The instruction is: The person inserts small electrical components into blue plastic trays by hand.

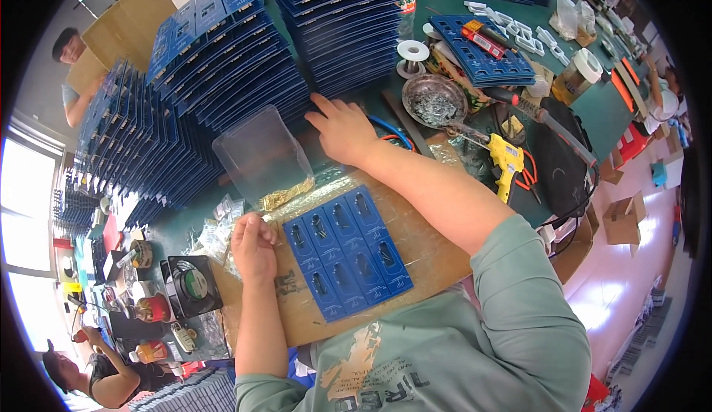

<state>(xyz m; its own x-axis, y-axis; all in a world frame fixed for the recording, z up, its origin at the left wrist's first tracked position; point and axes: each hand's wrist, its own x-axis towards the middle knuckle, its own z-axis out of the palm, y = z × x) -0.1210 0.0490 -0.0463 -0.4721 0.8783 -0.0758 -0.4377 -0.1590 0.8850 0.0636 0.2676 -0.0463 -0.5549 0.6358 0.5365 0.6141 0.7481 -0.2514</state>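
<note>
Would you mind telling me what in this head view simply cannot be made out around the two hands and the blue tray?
- What the left hand pinches: curled fingers hide it.
- The small parts in the blue tray pockets: too small to identify.
- The right hand palm and anything under it: covered by the hand itself.
- The clear plastic container: contents unclear through glare.

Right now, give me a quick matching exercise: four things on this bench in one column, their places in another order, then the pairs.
Things:
1. blue tray
2. yellow glue gun
3. small black fan
4. clear plastic box

Places:
A. left of the left hand, at the board's edge
B. right of the right forearm, beside the metal dish
C. on the brown board, between the forearms
D. beside the right hand, in front of the tray stacks

Pairs: 1-C, 2-B, 3-A, 4-D
</note>
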